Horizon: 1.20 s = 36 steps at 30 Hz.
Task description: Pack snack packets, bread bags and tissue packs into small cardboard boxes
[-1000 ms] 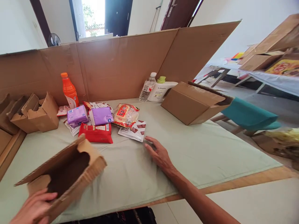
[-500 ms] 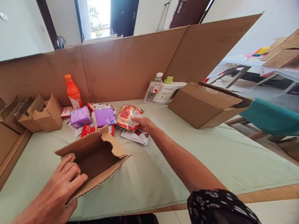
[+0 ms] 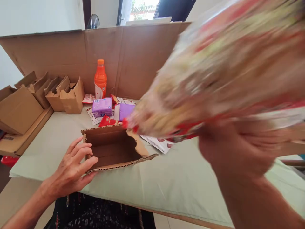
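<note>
My right hand (image 3: pixel 238 149) holds a snack bag (image 3: pixel 209 82) up close to the camera. The bag is clear plastic with red edges and pale brown contents, smeared by motion. At the left end of an open cardboard box (image 3: pixel 111 149), my left hand (image 3: pixel 73 165) grips the wall, fingers over the rim and thumb at the near side. The box faces up with its inside bare. Behind it lie a purple tissue pack (image 3: pixel 102 106), a second purple pack (image 3: pixel 125 111) and a red packet (image 3: pixel 108 121). The raised bag partly covers the second pack.
An orange bottle (image 3: pixel 100 79) stands by the tall cardboard screen (image 3: pixel 145 60) at the back. Several small cardboard boxes (image 3: pixel 71 100) line the left side. White and brown sachets (image 3: pixel 159 143) lie on the green cloth right of the open box.
My right hand has lifted the snack bag off the pile, up and toward the camera. My view has swung left. The left hand stays at the box.
</note>
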Motion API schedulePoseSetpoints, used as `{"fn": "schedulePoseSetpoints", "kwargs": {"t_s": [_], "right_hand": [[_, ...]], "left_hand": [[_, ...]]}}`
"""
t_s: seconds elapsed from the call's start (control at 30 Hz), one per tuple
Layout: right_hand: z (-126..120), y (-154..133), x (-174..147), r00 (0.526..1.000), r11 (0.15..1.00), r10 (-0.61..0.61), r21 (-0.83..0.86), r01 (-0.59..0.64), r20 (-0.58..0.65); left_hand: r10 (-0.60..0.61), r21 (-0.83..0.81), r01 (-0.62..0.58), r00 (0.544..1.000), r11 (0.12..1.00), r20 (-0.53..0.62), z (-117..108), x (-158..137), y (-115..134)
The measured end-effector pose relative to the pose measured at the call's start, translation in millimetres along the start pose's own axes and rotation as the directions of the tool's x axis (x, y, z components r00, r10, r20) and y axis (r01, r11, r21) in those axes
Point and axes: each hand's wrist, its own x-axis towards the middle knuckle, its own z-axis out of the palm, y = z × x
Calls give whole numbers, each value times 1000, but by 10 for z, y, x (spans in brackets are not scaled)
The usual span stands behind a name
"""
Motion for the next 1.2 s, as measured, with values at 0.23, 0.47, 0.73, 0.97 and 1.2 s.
{"fn": "schedulePoseSetpoints", "kwargs": {"t_s": [0.23,0.47,0.73,0.97,1.2], "right_hand": [[550,-587,160,703,870,-265,-151,470,659],[460,-1111,330,483,595,-232,-270,757,844],[513,-1004,379,527,578,-184,-342,741,829],[724,-724,160,727,827,-167,-306,471,666],[648,-669,220,523,670,52,-418,613,850]], "left_hand": [[-43,33,48,991,998,-126,10,-126,29],[-40,21,42,995,999,-90,-27,-122,16],[-41,84,49,995,995,-87,30,-134,51],[-9,66,14,997,998,-77,59,-72,32],[-37,34,39,998,999,-49,53,-93,18]]}}
